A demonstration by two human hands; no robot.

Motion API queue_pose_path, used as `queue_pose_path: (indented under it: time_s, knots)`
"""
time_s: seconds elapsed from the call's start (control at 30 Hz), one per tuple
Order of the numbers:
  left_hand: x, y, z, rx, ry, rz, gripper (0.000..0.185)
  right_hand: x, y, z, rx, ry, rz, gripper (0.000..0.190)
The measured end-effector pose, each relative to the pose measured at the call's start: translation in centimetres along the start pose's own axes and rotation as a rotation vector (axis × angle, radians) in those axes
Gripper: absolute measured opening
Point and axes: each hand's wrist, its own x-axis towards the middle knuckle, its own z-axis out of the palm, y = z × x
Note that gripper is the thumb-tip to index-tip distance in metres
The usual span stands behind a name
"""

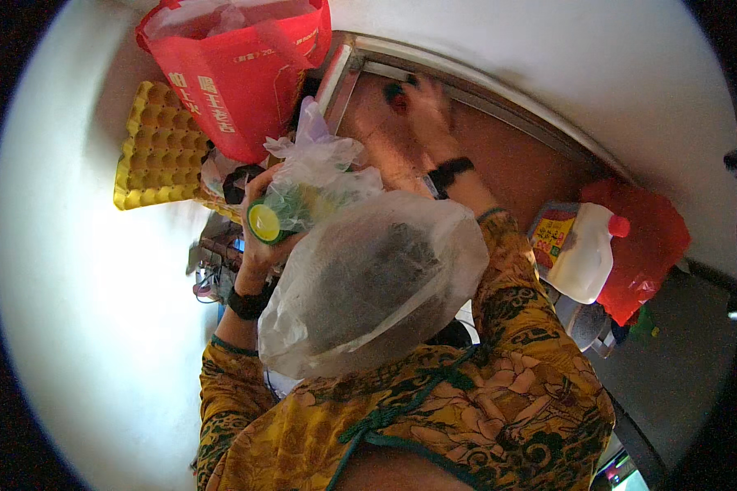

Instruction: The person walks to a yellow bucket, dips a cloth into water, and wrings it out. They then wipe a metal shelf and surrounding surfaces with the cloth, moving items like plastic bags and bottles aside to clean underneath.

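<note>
My left hand point(256, 253) grips a green cylindrical item point(265, 221) with a yellow round end, perhaps a bottle or tub. Thin clear plastic bags point(325, 161) bunch around and above that item. A large translucent plastic bag point(381, 282) billows between my forearms, in front of my chest; something dark shows through it. Farther away, my right hand point(428, 98) reaches over a reddish-brown surface point(497, 144) and is blurred. By its fingers is a small dark and red object point(397, 97); whether it is held is unclear.
A red carrier bag point(245, 80) with printed writing stands at the far left, beside yellow egg trays point(163, 147). To the right are a white jug point(580, 251) with a red cap and a red plastic bag point(645, 245). A metal frame edge point(491, 107) borders the brown surface near the wall.
</note>
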Motion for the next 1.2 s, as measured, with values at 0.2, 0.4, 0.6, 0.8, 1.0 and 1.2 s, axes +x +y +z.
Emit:
queue_pose_path:
  time_s: [0.2,0.4,0.6,0.8,1.0,1.2]
  knots:
    - [-0.4,0.4,0.1,-0.195,0.048,-0.153,0.076,-8.2,6.5,-6.1,-0.181,0.2,0.197,0.029]
    - [-0.8,-0.8,0.0,-0.199,0.02,-0.161,0.076,-4.0,6.5,-3.8,-0.228,0.223,0.574,0.03]
    - [-0.4,-0.6,0.2,-0.08,0.026,-0.057,0.076,2.4,-1.3,4.0,-0.067,0.132,-0.294,0.02]
    - [-0.6,0.0,0.4,-0.021,0.043,-0.089,0.076,5.6,-5.0,3.2,-0.087,-0.182,-0.175,0.018]
    - [-0.8,-0.1,0.8,-0.052,0.102,-0.112,0.075,-0.8,-6.7,0.6,0.766,-0.313,-0.35,0.024]
    - [-0.7,0.0,1.0,-0.174,0.103,-0.168,0.075,2.5,-5.7,0.7,0.461,0.069,-0.366,0.037]
